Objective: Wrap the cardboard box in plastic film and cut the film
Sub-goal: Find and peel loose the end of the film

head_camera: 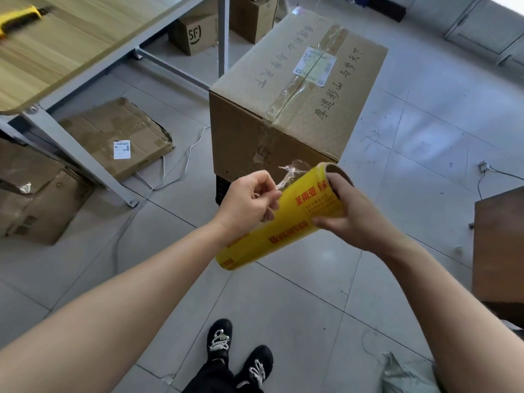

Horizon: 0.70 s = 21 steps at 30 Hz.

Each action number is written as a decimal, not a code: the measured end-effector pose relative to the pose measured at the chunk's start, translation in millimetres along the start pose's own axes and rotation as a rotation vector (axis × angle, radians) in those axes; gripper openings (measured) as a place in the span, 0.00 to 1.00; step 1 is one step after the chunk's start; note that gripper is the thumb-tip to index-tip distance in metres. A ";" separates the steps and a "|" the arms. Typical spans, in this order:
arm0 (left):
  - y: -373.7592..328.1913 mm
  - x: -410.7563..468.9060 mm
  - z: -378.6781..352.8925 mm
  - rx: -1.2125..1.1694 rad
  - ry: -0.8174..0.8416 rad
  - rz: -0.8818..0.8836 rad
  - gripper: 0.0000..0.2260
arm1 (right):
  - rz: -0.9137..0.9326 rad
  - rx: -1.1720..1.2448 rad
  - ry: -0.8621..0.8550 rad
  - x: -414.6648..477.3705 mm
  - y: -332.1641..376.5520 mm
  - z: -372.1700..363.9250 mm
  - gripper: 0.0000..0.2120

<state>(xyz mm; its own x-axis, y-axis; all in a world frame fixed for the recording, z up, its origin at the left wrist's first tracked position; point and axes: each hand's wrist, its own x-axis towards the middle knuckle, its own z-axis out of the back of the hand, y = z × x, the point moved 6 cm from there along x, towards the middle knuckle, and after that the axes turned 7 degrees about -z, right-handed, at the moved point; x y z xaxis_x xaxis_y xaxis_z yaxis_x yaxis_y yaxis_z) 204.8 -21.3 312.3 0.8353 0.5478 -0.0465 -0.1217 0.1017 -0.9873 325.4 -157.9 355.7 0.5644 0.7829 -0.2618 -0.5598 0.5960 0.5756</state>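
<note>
Left hand [249, 199] pinches film end [289, 175]; right hand [353, 219] grips roll [286, 225]. Advise peeling the full width free before approaching cardboard box [297, 89].

Left grip [249, 199] pinched tight, knuckles up — right grip [351, 215] curled closed.

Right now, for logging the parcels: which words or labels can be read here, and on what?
"SF": small carton under the table.
"圣南亚": yellow film roll; smaller print blurred.
Cardboard box: handwriting and shipping label, unreadable.
Flattened carton: label too small.
</note>
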 end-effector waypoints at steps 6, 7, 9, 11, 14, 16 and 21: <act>5.7 4.5 31.6 -0.036 -0.020 0.052 0.07 | 0.064 -0.063 -0.168 2.3 2.9 1.8 0.22; 7.5 5.7 36.9 -0.027 0.021 0.064 0.06 | 0.070 -0.029 -0.210 1.3 7.9 4.2 0.19; 11.9 7.3 38.5 0.052 0.191 0.092 0.04 | 0.079 -0.049 -0.292 -1.5 20.9 8.2 0.15; 21.1 9.2 33.2 0.343 0.355 0.079 0.09 | 0.085 -0.145 -0.331 -1.3 34.7 7.6 0.13; 32.5 15.2 29.2 0.725 0.318 -0.002 0.02 | 0.071 -0.297 -0.301 2.3 46.8 -0.5 0.12; 42.5 14.5 27.5 0.665 0.223 0.031 0.04 | 0.034 -0.287 -0.299 3.5 43.3 -3.4 0.11; 68.8 -3.1 11.7 0.156 0.254 0.294 0.07 | -0.040 -0.120 -0.332 1.2 29.5 0.2 0.11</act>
<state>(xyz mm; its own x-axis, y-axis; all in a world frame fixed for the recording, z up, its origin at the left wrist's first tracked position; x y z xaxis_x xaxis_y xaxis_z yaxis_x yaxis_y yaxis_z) 187.6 -6.2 246.3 0.8563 0.3518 -0.3782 -0.4381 0.1071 -0.8925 309.7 -139.3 372.5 0.7425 0.6699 -0.0051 -0.5895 0.6569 0.4701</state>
